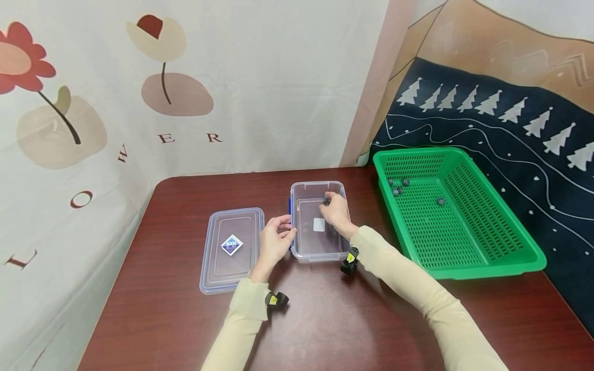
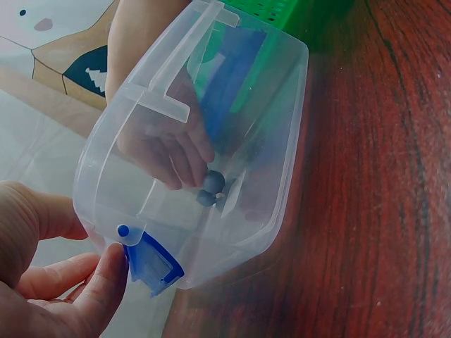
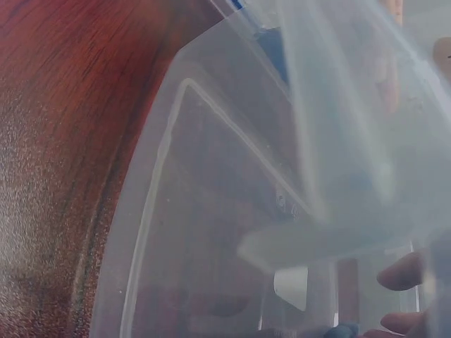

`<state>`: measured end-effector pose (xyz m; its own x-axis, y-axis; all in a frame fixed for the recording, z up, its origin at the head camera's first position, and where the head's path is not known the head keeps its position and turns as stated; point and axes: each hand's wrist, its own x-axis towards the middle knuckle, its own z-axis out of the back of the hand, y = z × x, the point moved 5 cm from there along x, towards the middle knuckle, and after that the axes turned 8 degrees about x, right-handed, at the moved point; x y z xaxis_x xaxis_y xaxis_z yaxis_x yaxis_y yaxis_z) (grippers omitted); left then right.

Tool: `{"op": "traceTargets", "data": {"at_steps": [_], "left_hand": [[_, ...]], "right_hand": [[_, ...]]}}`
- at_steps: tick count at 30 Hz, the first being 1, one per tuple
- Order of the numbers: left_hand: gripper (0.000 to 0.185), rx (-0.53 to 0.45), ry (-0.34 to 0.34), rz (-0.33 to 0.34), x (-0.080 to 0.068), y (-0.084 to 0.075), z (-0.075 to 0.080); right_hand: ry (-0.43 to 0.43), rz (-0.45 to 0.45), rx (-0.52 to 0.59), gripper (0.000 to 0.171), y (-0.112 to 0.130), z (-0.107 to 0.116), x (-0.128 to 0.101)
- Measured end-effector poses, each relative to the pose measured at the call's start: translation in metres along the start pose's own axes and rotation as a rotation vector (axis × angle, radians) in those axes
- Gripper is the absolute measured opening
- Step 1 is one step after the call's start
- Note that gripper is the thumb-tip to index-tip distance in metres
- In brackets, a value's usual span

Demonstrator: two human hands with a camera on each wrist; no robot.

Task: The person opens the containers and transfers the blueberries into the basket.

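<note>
A clear plastic box (image 1: 317,184) stands open on the dark red table. My right hand (image 1: 333,206) reaches into it near the far wall and pinches small dark grey balls (image 2: 211,189) in its fingertips (image 3: 403,272), just above the box floor. My left hand (image 1: 278,238) holds the box's left wall, its thumb on the blue latch (image 2: 151,264). The box's clear lid (image 1: 232,268), with a blue diamond label, lies flat to the left of the box.
A green mesh basket (image 1: 464,268) sits at the right of the table, with a few dark balls (image 1: 400,188) at its far end and one (image 1: 441,201) further right. Printed cloth hangs behind. Bare tabletop (image 1: 325,319) lies in front.
</note>
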<state>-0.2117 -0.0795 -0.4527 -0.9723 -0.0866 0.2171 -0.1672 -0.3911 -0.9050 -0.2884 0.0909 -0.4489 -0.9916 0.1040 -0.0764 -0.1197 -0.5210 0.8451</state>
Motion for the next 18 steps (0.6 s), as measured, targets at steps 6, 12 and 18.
{"op": "traceTargets", "data": {"at_steps": [6, 12, 18], "left_hand": [[0.032, 0.0, 0.0, 0.01, 0.0, 0.0, 0.0002], [0.032, -0.016, -0.006, 0.005, -0.0001, -0.001, 0.0002], [0.032, -0.016, -0.005, 0.019, 0.0001, -0.0009, 0.0005]], "right_hand": [[-0.009, 0.022, -0.027, 0.044, -0.0006, -0.0022, 0.0009], [0.02, 0.028, -0.066, 0.036, -0.0028, -0.006, 0.0019], [0.06, 0.048, -0.095, 0.022, -0.0033, -0.0081, 0.0022]]}}
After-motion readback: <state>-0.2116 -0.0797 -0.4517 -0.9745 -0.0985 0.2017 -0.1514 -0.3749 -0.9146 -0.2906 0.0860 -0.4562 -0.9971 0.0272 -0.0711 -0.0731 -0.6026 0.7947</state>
